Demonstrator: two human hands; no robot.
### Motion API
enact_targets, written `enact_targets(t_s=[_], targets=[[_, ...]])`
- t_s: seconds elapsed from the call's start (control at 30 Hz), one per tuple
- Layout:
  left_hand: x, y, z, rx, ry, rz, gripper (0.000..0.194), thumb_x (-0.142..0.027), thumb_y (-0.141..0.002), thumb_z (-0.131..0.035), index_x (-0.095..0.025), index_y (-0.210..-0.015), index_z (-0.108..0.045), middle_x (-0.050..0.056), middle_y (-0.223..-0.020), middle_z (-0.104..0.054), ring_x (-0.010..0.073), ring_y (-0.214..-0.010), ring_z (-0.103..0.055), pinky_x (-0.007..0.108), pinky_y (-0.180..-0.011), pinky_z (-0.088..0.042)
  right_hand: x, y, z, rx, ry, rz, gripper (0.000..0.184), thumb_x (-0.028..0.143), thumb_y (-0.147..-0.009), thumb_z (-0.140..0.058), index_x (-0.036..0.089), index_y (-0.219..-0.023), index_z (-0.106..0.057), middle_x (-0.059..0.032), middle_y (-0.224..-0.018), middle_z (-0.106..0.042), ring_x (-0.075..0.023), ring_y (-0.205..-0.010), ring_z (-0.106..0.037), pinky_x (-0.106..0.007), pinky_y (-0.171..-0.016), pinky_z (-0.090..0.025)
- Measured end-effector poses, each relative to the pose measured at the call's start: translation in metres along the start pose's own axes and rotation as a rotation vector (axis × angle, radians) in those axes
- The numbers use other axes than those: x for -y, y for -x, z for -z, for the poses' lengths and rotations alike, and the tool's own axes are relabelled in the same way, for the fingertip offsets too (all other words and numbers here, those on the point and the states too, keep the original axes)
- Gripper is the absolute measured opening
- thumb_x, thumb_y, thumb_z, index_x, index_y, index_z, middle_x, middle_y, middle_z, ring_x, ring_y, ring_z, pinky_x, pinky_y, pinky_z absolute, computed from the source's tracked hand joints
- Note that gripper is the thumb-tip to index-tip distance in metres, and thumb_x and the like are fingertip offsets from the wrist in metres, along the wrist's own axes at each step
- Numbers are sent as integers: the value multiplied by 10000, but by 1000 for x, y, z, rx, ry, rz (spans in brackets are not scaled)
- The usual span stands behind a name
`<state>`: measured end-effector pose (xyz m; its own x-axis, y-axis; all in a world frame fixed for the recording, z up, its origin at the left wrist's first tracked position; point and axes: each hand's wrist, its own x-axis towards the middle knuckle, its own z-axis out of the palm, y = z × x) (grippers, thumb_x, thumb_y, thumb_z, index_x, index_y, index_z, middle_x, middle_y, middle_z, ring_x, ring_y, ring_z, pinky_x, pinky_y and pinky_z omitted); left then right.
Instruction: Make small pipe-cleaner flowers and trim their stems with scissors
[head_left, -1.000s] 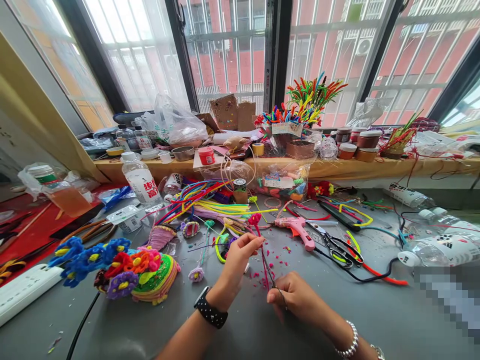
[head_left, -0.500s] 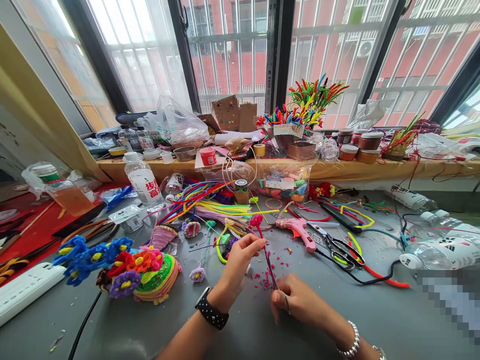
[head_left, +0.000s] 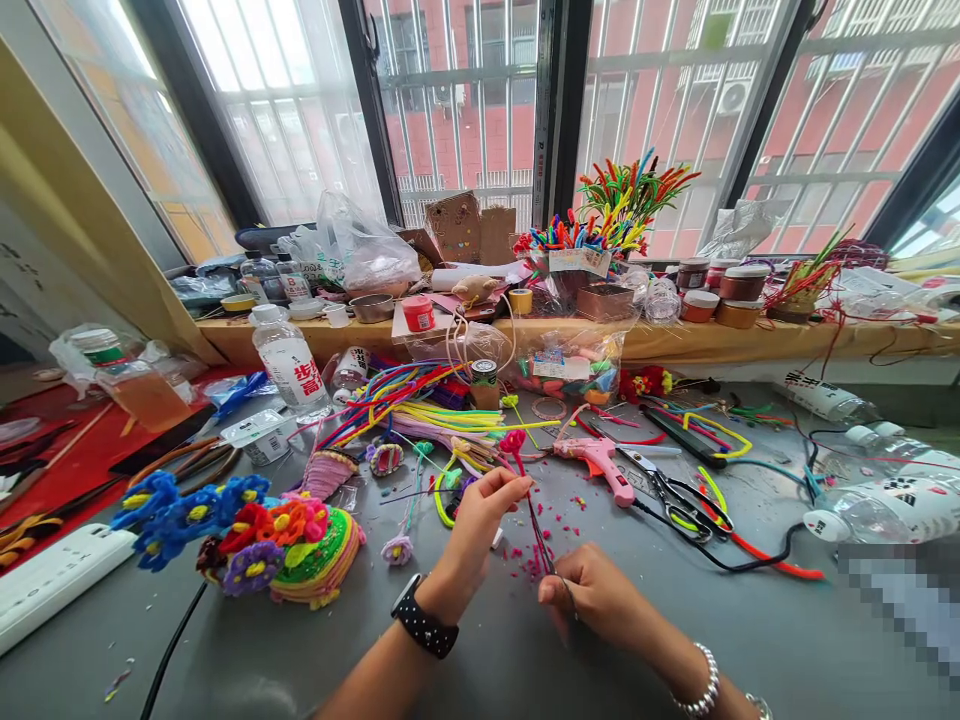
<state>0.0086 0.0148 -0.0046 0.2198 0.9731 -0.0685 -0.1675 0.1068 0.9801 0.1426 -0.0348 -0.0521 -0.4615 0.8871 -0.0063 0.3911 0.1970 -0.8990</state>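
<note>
Between thumb and fingertips, my left hand [head_left: 487, 510] pinches a deep-pink pipe-cleaner flower [head_left: 512, 441] just below its head. Its thin stem hangs down toward my right hand [head_left: 589, 592]. That hand is closed around the handles of small dark scissors [head_left: 541, 540], whose blades point up along the stem. Whether the blades are parted cannot be made out. Pink fuzz clippings [head_left: 517, 552] lie scattered on the grey table beneath. A lilac pipe-cleaner flower [head_left: 397, 550] rests left of my left wrist.
A pink glue gun [head_left: 600, 465] and larger scissors [head_left: 679, 500] lie to the right, among cables. At left stands a bunch of blue, red and purple fuzzy flowers [head_left: 247, 530]. Behind are loose pipe cleaners [head_left: 420, 410], and water bottles [head_left: 289, 365] stand or lie on both sides.
The scissors and my right hand have shifted slightly along the pink stem. My left hand keeps its pinch on the flower, and the whole view has drifted a little.
</note>
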Motion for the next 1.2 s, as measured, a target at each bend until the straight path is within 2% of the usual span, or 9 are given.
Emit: enact_targets(t_s=[0.27, 0.37, 0.47, 0.53, 0.7, 0.77, 0.93, 1.07, 1.2], targets=[[2, -3, 4, -10, 27, -7, 194, -280, -625, -605, -165, -525, -484, -45, -562, -440, 81, -555, -367, 203, -582, -311, -2, 1, 2, -70, -45, -13, 735, 714, -679, -286, 109, -353, -546, 34, -334, -267, -57, -373, -287, -204, -404, -228], [3, -4, 5, 1, 34, 3, 201, -284, -623, -613, -163, -534, -479, -46, -574, -443, 77, -559, -375, 200, -586, -319, -1, 0, 4, -137, -78, -29, 712, 692, -689, -319, 99, -436, -621, 35, -384, -279, -61, -406, -281, -206, -419, -228], [3, -4, 4, 25, 41, 30, 205, -291, -621, -621, -160, -542, -484, -43, -583, -456, 76, -571, -401, 196, -590, -330, 6, 0, 8, -201, -140, -54, 589, 632, -675, -439, 97, -578, -666, 25, -453, -368, -72, -464, -320, -199, -450, -256], [3, -2, 3, 47, 51, 44, 201, -306, -621, -625, -156, -560, -506, -38, -589, -474, 78, -585, -429, 197, -601, -343, 12, 1, 10, -230, -187, -74, 521, 588, -681, -478, 105, -610, -660, 26, -476, -392, -75, -479, -321, -197, -462, -265], [1, 2, -2, 209, 31, 124, 222, -338, -609, -644, -128, -645, -583, 5, -626, -566, 100, -616, -499, 224, -637, -378, 18, 4, 11, -303, -259, -105, 490, 569, -699, -469, 123, -556, -615, 51, -445, -271, -64, -439, -220, -206, -426, -203], [0, 3, -3, 252, 16, 114, 230, -345, -616, -640, -122, -651, -596, 18, -638, -590, 109, -629, -516, 226, -642, -386, 14, 4, 11, -296, -264, -99, 500, 583, -696, -462, 126, -555, -609, 53, -448, -250, -65, -435, -211, -209, -420, -184], [-5, 1, 1, 224, 13, 130, 237, -348, -604, -651, -118, -648, -610, 18, -621, -600, 93, -586, -512, 214, -622, -390, 4, 3, 14, -245, -233, -29, 680, 700, -702, -262, 126, -524, -580, 51, -429, -217, -70, -413, -205, -220, -413, -163], [-9, 1, 6, 304, -17, 164, 241, -345, -595, -657, -110, -633, -618, 9, -580, -587, 86, -550, -499, 212, -597, -391, 11, 1, 17, -179, -109, 5, 744, 750, -670, -147, 135, -566, -552, 42, -478, -221, -83, -449, -209, -218, -419, -171], [-12, 2, 7, 355, -69, 189, 231, -334, -592, -656, -106, -603, -624, 1, -553, -581, 76, -519, -479, 204, -572, -386, 21, 2, 16, -104, -7, 53, 734, 747, -674, -134, 136, -572, -529, 28, -523, -273, -90, -489, -250, -214, -440, -186]])
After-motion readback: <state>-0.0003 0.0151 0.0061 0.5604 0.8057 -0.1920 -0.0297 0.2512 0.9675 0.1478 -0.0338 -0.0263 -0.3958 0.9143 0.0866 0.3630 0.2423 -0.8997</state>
